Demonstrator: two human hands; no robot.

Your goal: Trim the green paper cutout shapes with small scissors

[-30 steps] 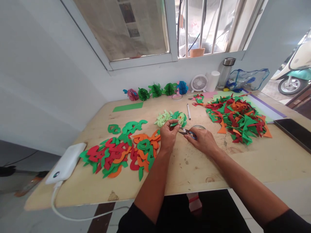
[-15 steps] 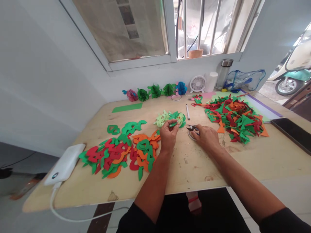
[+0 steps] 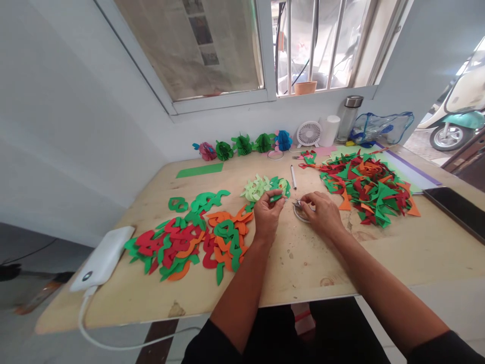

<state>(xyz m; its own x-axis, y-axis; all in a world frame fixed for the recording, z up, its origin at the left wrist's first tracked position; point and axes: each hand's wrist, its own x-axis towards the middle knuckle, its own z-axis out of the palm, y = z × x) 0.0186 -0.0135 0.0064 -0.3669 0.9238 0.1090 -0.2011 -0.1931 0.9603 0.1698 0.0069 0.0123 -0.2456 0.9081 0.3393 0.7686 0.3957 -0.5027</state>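
My left hand (image 3: 269, 210) is closed in a pinch on a small green paper piece (image 3: 276, 197), held just above the table. Right behind it lie a cluster of pale green paper cutouts (image 3: 256, 188) and darker green ones (image 3: 285, 185). My right hand (image 3: 319, 210) is closed, its fingertips around small dark-bladed scissors (image 3: 297, 203), whose handles the fingers mostly hide. Beneath those fingertips sits a round thing with a light rim (image 3: 300, 216), partly covered. To the left of my left hand, curved red, green and orange paper cutouts (image 3: 189, 240) lie heaped.
Pointed paper scraps (image 3: 373, 187) are piled at the right, beside a black phone (image 3: 456, 210). A white pen (image 3: 293, 177) lies behind my hands. Paper honeycomb figures (image 3: 242, 145), a small fan (image 3: 308, 134) and a bottle (image 3: 349, 119) line the wall. A power bank (image 3: 102, 258) is front left.
The scissors' blades, plainly spread before, now show less and sit lower near the round thing. My left hand has shifted slightly right with the green paper piece. The view has moved a little.
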